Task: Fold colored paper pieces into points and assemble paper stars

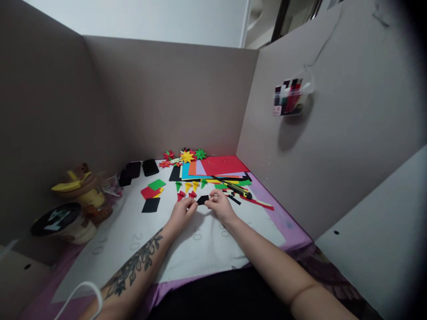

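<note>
Between my two hands, just above the white sheet, is a small folded piece of black paper (202, 200). My left hand (185, 209) pinches its left end, and my right hand (218, 204) pinches its right end. Just beyond my fingers lie several small folded paper pieces: red (180, 195), yellow (188, 186) and green (203, 182). Left of my left hand are a black paper square (151, 205), a red square (149, 193) and a green square (156, 184), with a bit of yellow showing beneath.
Finished paper stars (187, 156) stand at the back. Stacked coloured sheets (225, 165) and a yellow-black utility knife (238, 189) lie behind my right hand, near paper strips (260, 203). Pots (75, 189) and a lidded jar (63, 224) stand left; a clear cup (293, 98) hangs right.
</note>
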Demonstrator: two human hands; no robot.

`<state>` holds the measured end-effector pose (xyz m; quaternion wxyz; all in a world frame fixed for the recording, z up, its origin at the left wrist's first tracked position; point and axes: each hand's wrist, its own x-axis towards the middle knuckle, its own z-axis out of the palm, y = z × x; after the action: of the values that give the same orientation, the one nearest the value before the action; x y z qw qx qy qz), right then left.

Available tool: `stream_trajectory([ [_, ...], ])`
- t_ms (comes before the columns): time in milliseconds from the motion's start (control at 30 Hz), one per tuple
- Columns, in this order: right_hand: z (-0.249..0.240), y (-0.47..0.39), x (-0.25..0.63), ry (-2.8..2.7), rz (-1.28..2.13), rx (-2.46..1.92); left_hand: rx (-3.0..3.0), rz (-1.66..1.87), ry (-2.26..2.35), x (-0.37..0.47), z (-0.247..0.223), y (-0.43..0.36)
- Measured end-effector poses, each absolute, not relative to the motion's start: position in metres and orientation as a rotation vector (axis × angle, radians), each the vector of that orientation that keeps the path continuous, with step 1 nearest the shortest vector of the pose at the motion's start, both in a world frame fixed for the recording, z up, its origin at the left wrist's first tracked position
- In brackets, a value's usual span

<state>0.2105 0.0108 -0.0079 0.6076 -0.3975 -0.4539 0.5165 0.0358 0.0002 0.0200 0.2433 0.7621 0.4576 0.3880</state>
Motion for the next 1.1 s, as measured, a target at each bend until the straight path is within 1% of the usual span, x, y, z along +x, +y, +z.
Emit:
stream_trajectory([
  [133, -0.008, 0.021, 0.222, -0.878, 1.096, -0.932, 1.981, 1.143, 1.363, 0.028, 0.020, 0.006],
  [200, -0.009, 0.021, 0.220, -0.958, 1.116, -0.887, 1.984, 1.133, 1.368, 0.027, 0.019, 0.008],
  [300, -0.011, 0.017, 0.209, -1.187, 1.241, -0.835, 2.057, 1.082, 1.288, 0.032, 0.015, 0.006],
  [400, -0.012, 0.010, 0.198, -1.268, 1.190, -0.908, 2.122, 1.031, 1.199, 0.038, 0.013, 0.001],
  [633, -0.005, 0.003, 0.200, -1.179, 1.150, -0.980, 2.083, 1.050, 1.166, 0.039, 0.013, -0.002],
  [967, -0.010, 0.007, 0.201, -1.050, 1.272, -0.937, 2.119, 1.038, 1.189, 0.038, 0.020, -0.003],
  [1100, -0.014, 0.016, 0.214, -0.862, 1.221, -0.987, 2.078, 1.100, 1.271, 0.027, 0.020, 0.001],
])
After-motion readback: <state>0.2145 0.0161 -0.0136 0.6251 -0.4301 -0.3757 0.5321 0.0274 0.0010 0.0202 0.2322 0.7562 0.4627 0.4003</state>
